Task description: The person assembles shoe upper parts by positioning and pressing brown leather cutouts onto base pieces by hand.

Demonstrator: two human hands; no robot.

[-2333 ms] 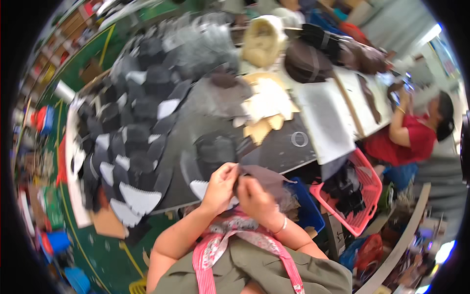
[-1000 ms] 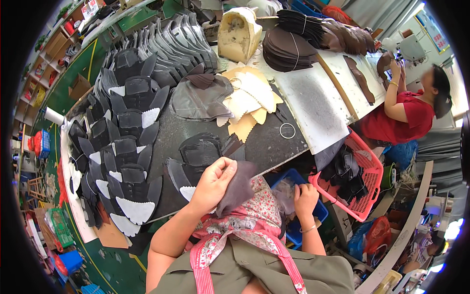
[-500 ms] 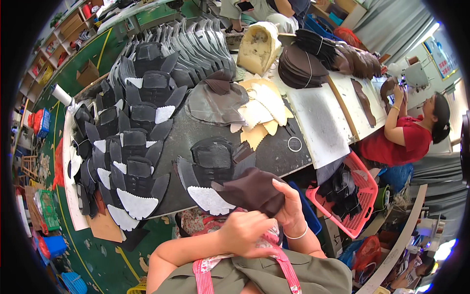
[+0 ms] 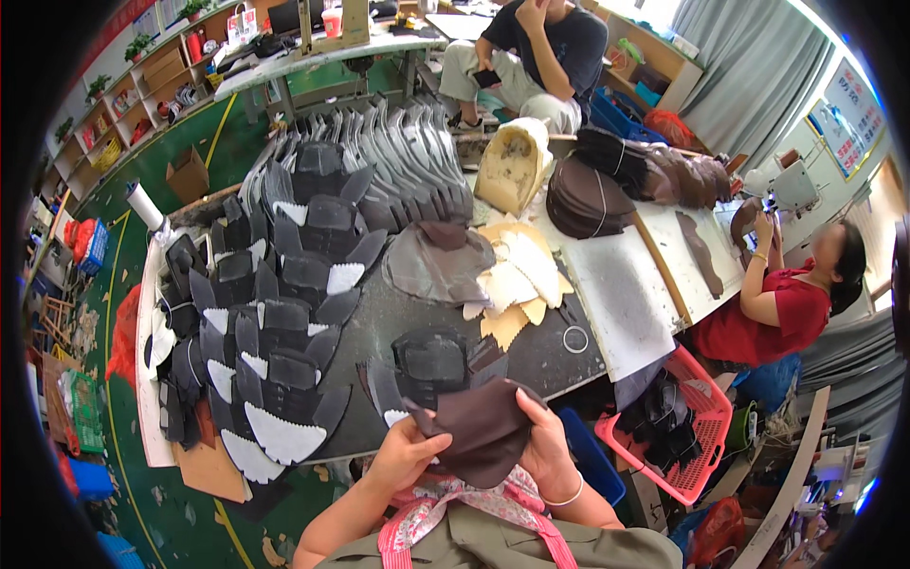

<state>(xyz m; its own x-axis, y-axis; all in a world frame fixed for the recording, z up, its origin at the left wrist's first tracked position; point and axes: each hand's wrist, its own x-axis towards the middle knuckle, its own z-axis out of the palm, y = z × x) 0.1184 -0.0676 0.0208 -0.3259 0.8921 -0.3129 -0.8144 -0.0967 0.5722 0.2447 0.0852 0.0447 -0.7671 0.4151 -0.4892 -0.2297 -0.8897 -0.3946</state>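
Note:
A dark brown leather piece (image 4: 485, 427) is stretched between my two hands, above the near edge of the table. My left hand (image 4: 408, 455) pinches its left edge. The right-hand edge is held by my right hand (image 4: 552, 446), thumb on top. Just beyond the leather lies a black shoe upper piece (image 4: 431, 362), its white toothed end partly hidden by the leather. Behind that are a flat pile of brown leather pieces (image 4: 438, 270) and cream toothed pieces (image 4: 519, 275).
Overlapping black shoe uppers (image 4: 289, 327) cover the table's left side, with rows of grey pieces (image 4: 379, 156) behind. A white ring (image 4: 575, 339) and tied brown stacks (image 4: 583, 199) lie rightward. A pink basket (image 4: 701, 417) stands at right. Two other people are nearby.
My left hand has moved up from my apron and taken the leather's left edge. The leather is now spread between both hands. My view has tilted upward, showing more of the seated person.

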